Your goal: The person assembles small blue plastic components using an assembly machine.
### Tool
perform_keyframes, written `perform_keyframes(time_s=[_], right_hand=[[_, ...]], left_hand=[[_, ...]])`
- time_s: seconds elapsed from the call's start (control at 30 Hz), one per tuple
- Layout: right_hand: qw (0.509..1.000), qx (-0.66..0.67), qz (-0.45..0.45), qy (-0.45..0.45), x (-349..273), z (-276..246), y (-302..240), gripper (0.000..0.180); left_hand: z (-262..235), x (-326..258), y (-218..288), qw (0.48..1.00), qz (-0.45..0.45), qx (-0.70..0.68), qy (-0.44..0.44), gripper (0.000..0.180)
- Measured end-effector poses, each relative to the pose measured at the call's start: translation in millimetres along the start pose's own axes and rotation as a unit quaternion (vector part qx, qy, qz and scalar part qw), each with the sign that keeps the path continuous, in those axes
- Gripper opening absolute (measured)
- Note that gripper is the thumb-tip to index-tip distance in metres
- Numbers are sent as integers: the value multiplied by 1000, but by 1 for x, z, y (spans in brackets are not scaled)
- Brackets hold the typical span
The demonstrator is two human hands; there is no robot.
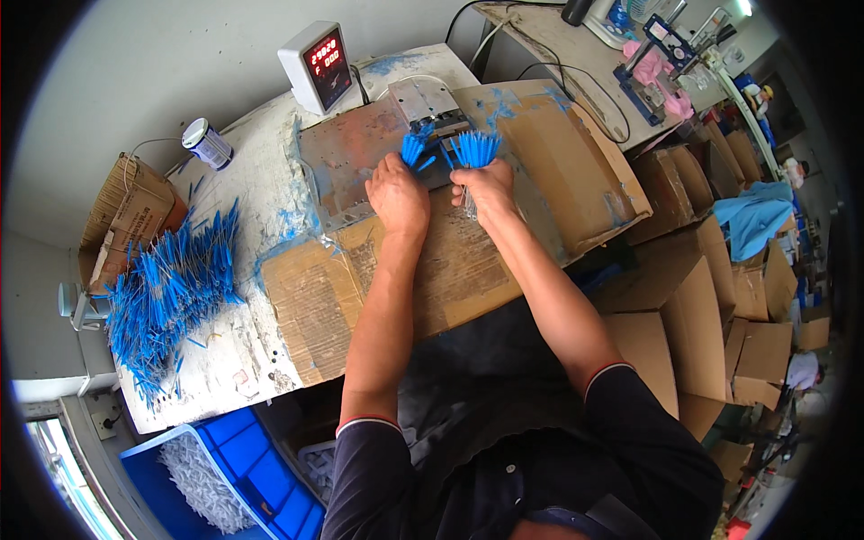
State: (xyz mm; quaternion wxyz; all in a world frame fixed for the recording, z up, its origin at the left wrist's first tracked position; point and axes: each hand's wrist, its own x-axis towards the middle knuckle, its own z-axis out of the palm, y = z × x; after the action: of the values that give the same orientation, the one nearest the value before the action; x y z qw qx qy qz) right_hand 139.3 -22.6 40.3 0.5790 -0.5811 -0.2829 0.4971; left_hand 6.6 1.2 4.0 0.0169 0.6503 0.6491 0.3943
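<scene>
My right hand (489, 187) is closed around a bundle of thin sticks with blue tops (477, 149); their pale, clear-looking lower ends hang below the fingers. To its left, my left hand (399, 193) is closed, with a smaller cluster of blue pieces (413, 148) at its fingertips. The fingers there are partly hidden by the back of the hand. Just beyond both hands sits a small metal device (428, 102) on a worn metal plate (346, 148). A few loose blue pieces lie between the hands.
A large pile of blue sticks (175, 292) lies on the white table at left, beside a cardboard box (135, 216) and a can (207, 144). A box with a red digital display (317, 67) stands behind. Cardboard (558, 157) covers the work area. A blue bin (256, 472) holds whitish pieces; open cartons (688, 328) stand right.
</scene>
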Motion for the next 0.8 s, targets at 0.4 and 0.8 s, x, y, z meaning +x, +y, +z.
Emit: perform_keyframes(time_s=[0.4, 0.8], right_hand=[[998, -46, -5, 33, 15, 13, 1, 13], [998, 56, -11, -29, 18, -1, 5, 10]], left_hand=[[-5, 1, 1, 998, -55, -35, 7, 18], [-5, -1, 5, 998, -27, -56, -3, 23]])
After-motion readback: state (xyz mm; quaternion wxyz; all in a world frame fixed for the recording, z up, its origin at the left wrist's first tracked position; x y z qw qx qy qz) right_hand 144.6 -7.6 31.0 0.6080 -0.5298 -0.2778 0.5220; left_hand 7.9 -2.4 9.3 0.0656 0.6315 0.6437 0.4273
